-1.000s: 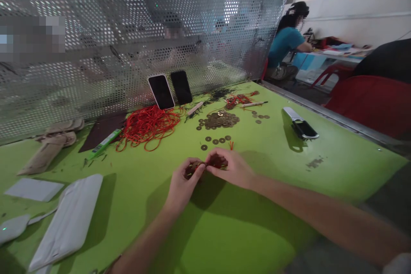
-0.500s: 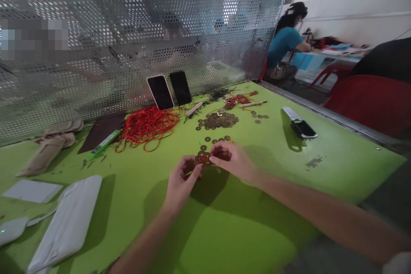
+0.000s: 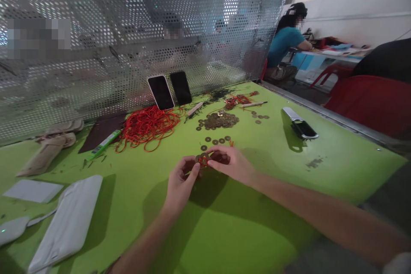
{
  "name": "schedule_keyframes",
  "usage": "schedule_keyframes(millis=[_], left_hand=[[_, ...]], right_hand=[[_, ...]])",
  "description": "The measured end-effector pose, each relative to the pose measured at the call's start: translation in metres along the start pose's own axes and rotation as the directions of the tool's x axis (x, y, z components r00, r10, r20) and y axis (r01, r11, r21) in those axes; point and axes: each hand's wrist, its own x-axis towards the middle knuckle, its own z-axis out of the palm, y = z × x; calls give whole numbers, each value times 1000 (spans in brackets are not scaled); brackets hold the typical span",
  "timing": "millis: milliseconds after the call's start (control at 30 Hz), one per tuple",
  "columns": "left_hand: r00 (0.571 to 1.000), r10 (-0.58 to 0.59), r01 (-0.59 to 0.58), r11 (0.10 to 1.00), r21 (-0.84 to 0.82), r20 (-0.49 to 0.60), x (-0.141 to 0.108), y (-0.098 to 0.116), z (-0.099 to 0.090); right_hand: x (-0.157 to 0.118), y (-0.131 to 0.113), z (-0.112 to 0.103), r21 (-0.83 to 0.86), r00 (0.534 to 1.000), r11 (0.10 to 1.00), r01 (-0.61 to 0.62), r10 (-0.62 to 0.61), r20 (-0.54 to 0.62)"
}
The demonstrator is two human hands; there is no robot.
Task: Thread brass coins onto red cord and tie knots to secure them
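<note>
Between my two hands is a small cluster of bronze-coloured coins (image 3: 203,159) tied with red cord. My left hand (image 3: 182,180) pinches its left side between thumb and fingers. On the right side, the thumb and fingertips of my right hand (image 3: 231,162) are closed on the cluster. Two red cord ends (image 3: 231,143) stick up just behind my right fingers. Several loose coins (image 3: 221,141) lie on the green table right beyond my hands. Farther back is a heap of the same holed coins (image 3: 221,120).
Left of the coin heap lies a tangle of red cord (image 3: 149,126), near a green packet (image 3: 105,143). Two phones (image 3: 161,92) lean on the perforated metal screen (image 3: 96,72). A white power bank-like case (image 3: 67,222) is at left, a silver-black device (image 3: 300,123) at right. A person (image 3: 285,47) sits beyond.
The coin cluster has turned slightly between my fingers. My right fingers have shifted a little, leaving more loose coins and the red cord ends in sight.
</note>
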Motion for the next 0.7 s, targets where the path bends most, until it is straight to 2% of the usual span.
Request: schedule_keyframes(millis=[100, 233, 367, 533, 700], left_hand=[[1000, 6, -6, 1000, -4, -18, -1, 0, 0], [1000, 5, -6, 999, -43, -17, -3, 3, 0], [998, 25, -23, 999, -32, 51, -7, 5, 1], [989, 67, -64, 998, -24, 131, -8, 5, 4], [982, 48, -36, 997, -70, 182, -9, 5, 7]], right_hand=[[0, -1, 0, -2, 1000, 1000, -9, 9, -16], [0, -2, 1, 99, 996, 993, -70, 76, -56], [-2, -4, 4, 195, 989, 974, -112, 129, -75], [-8, -7, 6, 232, 987, 969, -90, 118, -110], [-11, -13, 9, 315, 991, 946, -74, 106, -85]])
